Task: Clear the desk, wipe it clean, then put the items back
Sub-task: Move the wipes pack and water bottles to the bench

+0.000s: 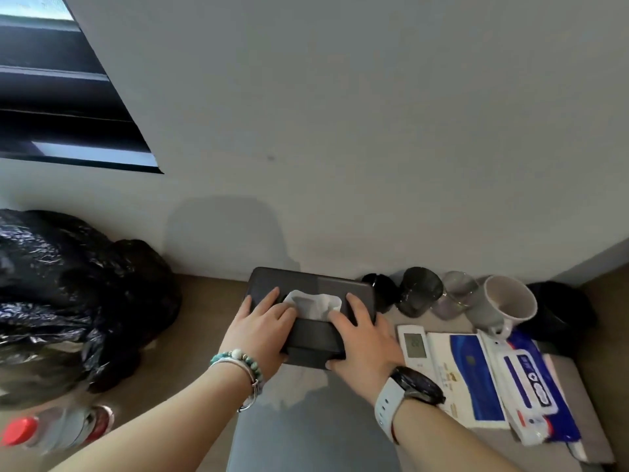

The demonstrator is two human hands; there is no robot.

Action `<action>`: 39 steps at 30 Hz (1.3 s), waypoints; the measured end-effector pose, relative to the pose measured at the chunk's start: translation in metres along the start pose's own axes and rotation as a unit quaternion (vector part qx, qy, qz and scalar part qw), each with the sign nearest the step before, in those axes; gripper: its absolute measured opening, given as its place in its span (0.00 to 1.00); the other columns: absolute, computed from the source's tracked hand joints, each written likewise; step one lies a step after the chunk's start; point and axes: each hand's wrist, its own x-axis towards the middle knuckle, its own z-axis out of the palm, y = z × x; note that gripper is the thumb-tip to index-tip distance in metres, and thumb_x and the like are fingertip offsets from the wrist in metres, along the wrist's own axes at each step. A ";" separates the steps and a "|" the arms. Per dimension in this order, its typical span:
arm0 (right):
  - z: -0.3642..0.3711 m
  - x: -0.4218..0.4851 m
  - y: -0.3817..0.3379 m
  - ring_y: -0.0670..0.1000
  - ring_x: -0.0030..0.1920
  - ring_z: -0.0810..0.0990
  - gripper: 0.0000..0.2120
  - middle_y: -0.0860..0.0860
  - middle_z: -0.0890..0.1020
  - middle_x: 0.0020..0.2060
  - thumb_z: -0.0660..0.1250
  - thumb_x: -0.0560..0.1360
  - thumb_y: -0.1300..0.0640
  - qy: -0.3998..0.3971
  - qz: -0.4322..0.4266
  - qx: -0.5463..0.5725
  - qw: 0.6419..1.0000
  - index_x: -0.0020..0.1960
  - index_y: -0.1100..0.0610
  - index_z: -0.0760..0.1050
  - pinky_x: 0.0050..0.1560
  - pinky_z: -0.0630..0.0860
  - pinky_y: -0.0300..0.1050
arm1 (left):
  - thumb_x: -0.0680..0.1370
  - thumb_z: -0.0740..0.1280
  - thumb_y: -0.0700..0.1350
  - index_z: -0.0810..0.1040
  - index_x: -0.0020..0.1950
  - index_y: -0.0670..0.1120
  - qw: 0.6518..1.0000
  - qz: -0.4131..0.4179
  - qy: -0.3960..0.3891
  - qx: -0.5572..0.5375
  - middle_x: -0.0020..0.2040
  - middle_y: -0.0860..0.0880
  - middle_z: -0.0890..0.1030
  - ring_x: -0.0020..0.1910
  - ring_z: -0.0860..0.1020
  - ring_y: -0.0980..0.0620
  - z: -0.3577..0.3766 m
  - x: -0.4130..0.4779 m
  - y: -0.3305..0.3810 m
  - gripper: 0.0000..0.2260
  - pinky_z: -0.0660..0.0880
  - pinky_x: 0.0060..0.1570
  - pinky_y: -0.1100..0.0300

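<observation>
Got both hands gripping the dark tissue box [306,282]: left hand [263,323] and right hand [362,338] on either side of the white tissue [313,304], thumbs on the near edge. Just right of my right hand there's a remote [413,345], then a blue-labelled wipes pack [531,386]. The print's too blurry to read.

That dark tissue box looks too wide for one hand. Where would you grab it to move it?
By its two short ends, one hand coming in from each side: the tissue box is long and broad, and a tissue pokes from the middle of its top. The left hand and right hand grip it just so, fingers laid over the top.
</observation>
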 end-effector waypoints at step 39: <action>0.036 0.089 0.041 0.64 0.72 0.50 0.32 0.48 0.41 0.76 0.62 0.77 0.53 -0.002 -0.005 -0.036 0.999 0.74 0.43 0.49 0.71 0.54 0.55 | 0.45 0.82 0.41 0.80 0.50 0.44 0.988 0.009 0.143 0.049 0.52 0.46 0.82 0.57 0.79 0.39 0.084 0.094 -0.021 0.33 0.76 0.47 0.41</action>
